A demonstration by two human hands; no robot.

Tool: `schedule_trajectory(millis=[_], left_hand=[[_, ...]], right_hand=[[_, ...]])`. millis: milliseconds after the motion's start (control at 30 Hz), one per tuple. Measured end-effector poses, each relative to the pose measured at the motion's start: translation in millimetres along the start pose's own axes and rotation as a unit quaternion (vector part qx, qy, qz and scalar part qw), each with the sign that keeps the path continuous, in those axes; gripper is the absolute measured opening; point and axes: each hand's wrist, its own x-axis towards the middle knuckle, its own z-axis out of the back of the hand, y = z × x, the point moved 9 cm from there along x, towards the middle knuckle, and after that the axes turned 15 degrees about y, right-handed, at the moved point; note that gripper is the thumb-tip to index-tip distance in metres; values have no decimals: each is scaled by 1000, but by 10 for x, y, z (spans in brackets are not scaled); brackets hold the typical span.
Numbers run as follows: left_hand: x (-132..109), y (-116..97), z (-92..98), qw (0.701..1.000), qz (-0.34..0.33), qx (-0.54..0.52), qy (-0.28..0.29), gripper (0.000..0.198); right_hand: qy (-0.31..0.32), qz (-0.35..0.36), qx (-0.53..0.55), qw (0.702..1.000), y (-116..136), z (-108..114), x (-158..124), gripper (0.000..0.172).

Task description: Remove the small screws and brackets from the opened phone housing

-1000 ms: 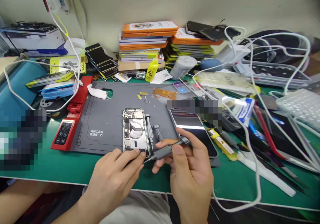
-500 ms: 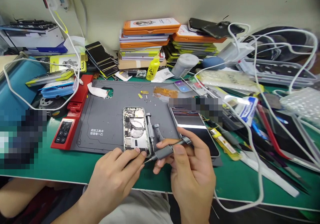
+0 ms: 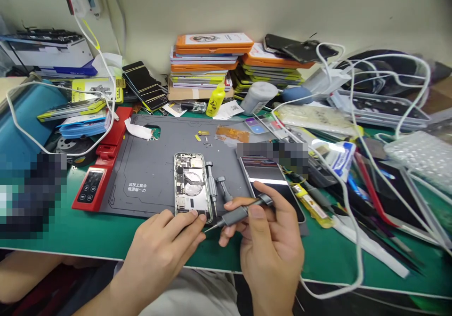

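Observation:
An opened phone [image 3: 191,184] with bare inner parts lies on the grey mat, its lower end towards me. My left hand [image 3: 165,247] is at that lower end, fingers pressed together on its bottom edge; the thumb is hidden. In my right hand [image 3: 270,240] is a grey screwdriver [image 3: 235,215], tilted, its thin tip pointing left near the phone's bottom edge and my left fingertips. Beside the phone's right side lie a second screwdriver [image 3: 211,184] and a third one [image 3: 223,187]. A phone with a dark, shiny screen [image 3: 278,191] lies behind my right hand.
The grey mat [image 3: 151,156] has a red control strip [image 3: 92,184] on its left. Small loose parts [image 3: 203,137] lie near its back. A yellow bottle [image 3: 215,100] and stacked orange cases [image 3: 213,45] stand behind. White cables [image 3: 356,240] loop over tools on the right.
The screwdriver's tip has drawn slightly back from the phone's bottom edge, and more of its thin shaft shows. The left hand stays nearly still. The view has shifted slightly.

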Motion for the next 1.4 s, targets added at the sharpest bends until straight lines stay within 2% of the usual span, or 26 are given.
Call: schedule_trajectory(millis=[433, 1133, 1267, 1400], left_hand=[[-7, 22, -4, 1000, 6, -7, -7, 29], [-15, 16, -3, 1000, 9, -7, -5, 28], [0, 12, 1, 1000, 5, 4, -3, 28], [-2, -12, 0, 1000, 1, 20, -8, 29]], right_hand=[[2, -20, -17, 1000, -29, -17, 12, 30], [12, -5, -2, 1000, -25, -30, 18, 28], [2, -3, -6, 1000, -10, -14, 16, 28], [-34, 22, 31, 999, 65, 30, 11, 27]])
